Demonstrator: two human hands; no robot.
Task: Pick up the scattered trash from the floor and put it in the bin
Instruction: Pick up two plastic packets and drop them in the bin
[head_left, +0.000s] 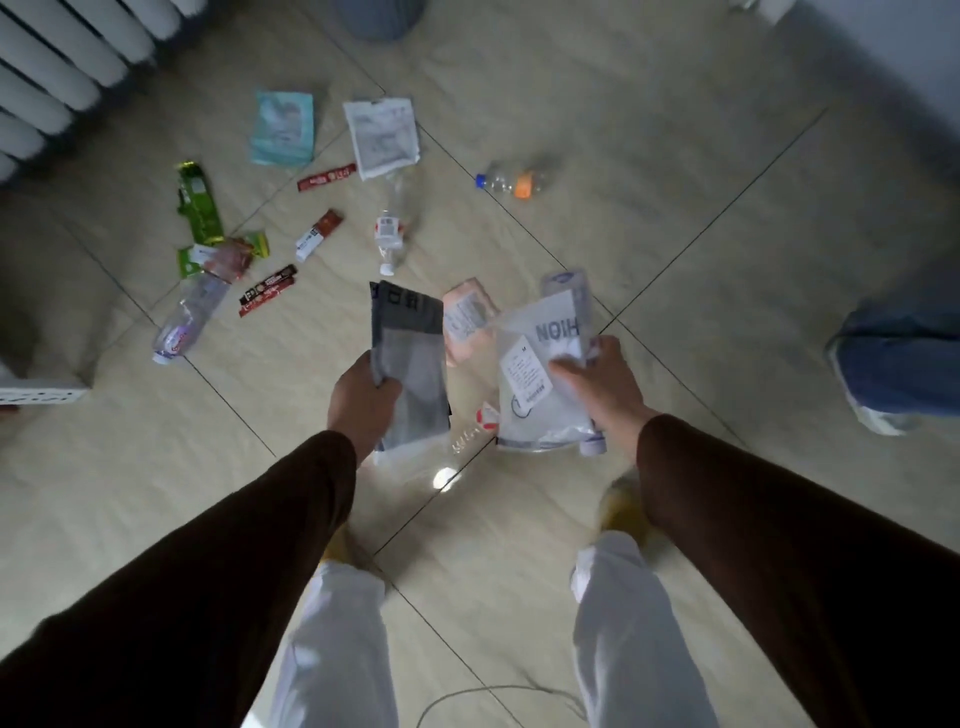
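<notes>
The left hand (363, 395) is closed on a grey plastic bag (410, 364), pinching its left edge. The right hand (597, 379) grips a clear plastic bag (540, 374) with printed letters, and seems to clamp a small bottle behind it, though that part is hard to make out. A pink packet (467, 322) shows between the two bags; I cannot tell which hand carries it.

These bags look light, limp and slippery, so a firm pinch on a bunched edge should serve better than a flat palm. The rest of the trash lies on the floor (675, 234) further off: a teal packet (283, 127), a white packet (382, 137), a green wrapper (200, 208), red sticks (326, 177) and three clear bottles (189, 319). The bottles look empty, so they are light but likely to roll; the middle is the place to grip them.

The grey bin (376, 18) stands at the far edge, its inside out of view.
</notes>
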